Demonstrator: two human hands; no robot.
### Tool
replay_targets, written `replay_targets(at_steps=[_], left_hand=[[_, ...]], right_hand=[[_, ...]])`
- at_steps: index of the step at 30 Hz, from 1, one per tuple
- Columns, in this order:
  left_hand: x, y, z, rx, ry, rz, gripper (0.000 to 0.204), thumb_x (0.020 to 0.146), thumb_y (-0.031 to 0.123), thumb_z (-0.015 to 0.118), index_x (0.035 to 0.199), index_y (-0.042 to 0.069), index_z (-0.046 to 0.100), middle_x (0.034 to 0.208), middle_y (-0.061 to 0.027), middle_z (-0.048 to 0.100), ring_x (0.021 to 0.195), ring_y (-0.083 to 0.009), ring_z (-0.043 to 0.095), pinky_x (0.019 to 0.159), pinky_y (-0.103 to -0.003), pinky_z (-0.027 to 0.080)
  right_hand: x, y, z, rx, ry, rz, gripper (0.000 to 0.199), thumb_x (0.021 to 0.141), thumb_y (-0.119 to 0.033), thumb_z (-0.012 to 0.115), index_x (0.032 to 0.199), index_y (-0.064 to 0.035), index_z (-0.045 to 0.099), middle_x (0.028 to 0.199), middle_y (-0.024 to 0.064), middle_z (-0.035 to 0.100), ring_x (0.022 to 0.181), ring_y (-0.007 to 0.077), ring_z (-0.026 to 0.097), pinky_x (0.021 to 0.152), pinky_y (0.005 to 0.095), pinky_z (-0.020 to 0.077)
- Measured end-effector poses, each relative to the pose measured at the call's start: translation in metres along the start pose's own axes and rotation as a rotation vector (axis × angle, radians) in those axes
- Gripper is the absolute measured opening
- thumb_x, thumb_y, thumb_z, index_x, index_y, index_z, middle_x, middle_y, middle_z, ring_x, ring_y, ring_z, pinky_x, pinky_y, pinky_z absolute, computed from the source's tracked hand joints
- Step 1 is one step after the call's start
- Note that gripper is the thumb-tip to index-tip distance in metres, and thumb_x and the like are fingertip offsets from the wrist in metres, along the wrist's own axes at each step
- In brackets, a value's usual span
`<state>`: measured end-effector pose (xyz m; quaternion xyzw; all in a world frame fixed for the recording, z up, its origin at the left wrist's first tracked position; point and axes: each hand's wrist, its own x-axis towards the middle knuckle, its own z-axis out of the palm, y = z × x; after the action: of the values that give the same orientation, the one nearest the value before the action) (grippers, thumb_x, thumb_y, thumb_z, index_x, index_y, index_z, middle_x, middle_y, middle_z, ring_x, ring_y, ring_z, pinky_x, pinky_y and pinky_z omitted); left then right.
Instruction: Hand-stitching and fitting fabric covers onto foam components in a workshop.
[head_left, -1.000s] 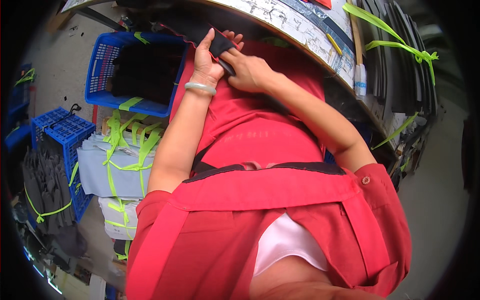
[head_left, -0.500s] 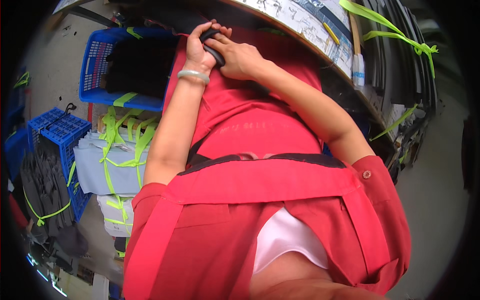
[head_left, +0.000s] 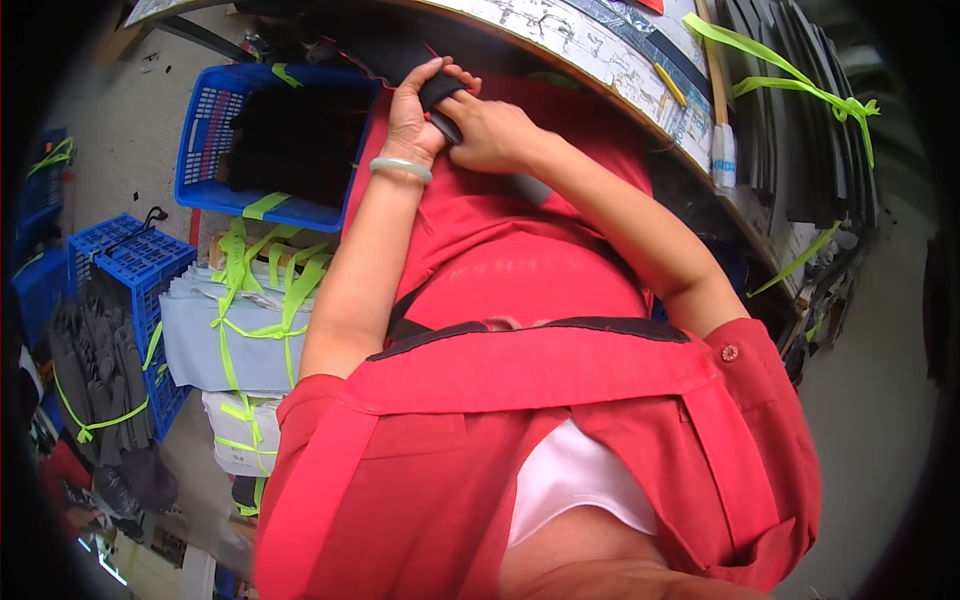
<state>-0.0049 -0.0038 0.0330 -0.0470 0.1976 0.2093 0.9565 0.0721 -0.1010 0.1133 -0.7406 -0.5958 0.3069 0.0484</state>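
Observation:
My left hand [head_left: 425, 110], with a pale bangle [head_left: 401, 169] at its wrist, is curled palm up around a soft-looking black piece [head_left: 440, 90]. My right hand [head_left: 492, 130] presses against it from the right, its fingers closed at the same piece. Between the two hands a dark, curved, handle-like part [head_left: 446, 127] shows; its kind I cannot make out. A small grey patch [head_left: 532, 188] appears under my right wrist, mostly hidden. Both hands are over the red apron [head_left: 540, 270] on my lap.
Left of my hands stands a blue basket [head_left: 205, 150] with black pieces inside. Nearer lie grey sheets [head_left: 230, 335] tied with lime straps, beside another blue crate [head_left: 135, 255] and a dark bundle [head_left: 100, 370]. A worktable [head_left: 560, 40] with a yellow pen [head_left: 670, 85] borders the far right; dark sheets [head_left: 800, 110] stand beyond.
Both hands have shifted slightly right and nearer, still together. The black piece shows more broadly at the left fingers, and less of the curved part is visible. The surroundings have shifted slightly with the view.

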Motion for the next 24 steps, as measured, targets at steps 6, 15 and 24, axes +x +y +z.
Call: replay_targets(at_steps=[6, 15, 24], left_hand=[[0.003, 0.003, -0.001, 0.048, -0.086, 0.038, 0.018, 0.088, 0.016, 0.061, 0.095, 0.000, 0.056, 0.084, -0.0108, 0.061, 0.086, -0.0274, 0.061, 0.096, -0.047, 0.048], [-0.003, -0.006, 0.003, 0.171, 0.019, 0.124, 0.022, 0.088, 0.022, 0.064, 0.096, 0.001, 0.058, 0.087, -0.0120, 0.065, 0.090, -0.0297, 0.064, 0.092, -0.047, 0.050], [-0.002, 0.001, 0.003, -0.018, 0.015, -0.006, 0.015, 0.085, 0.010, 0.063, 0.096, 0.002, 0.057, 0.083, -0.0101, 0.063, 0.083, -0.0257, 0.062, 0.092, -0.047, 0.050]], right_hand=[[0.000, -0.003, 0.004, -0.015, 0.131, 0.008, 0.056, 0.074, -0.015, 0.058, 0.129, -0.0152, 0.049, 0.133, 0.0083, 0.051, 0.097, 0.0369, 0.063, 0.078, 0.0465, 0.0537], [-0.022, -0.002, 0.008, -0.007, 0.094, 0.015, 0.045, 0.072, -0.017, 0.061, 0.116, -0.0109, 0.055, 0.127, 0.0125, 0.055, 0.094, 0.0398, 0.063, 0.078, 0.0479, 0.0532], [-0.033, 0.002, 0.006, 0.059, 0.157, -0.026, 0.057, 0.070, -0.019, 0.061, 0.126, -0.0137, 0.049, 0.123, 0.0125, 0.057, 0.092, 0.0388, 0.064, 0.079, 0.0483, 0.0532]])
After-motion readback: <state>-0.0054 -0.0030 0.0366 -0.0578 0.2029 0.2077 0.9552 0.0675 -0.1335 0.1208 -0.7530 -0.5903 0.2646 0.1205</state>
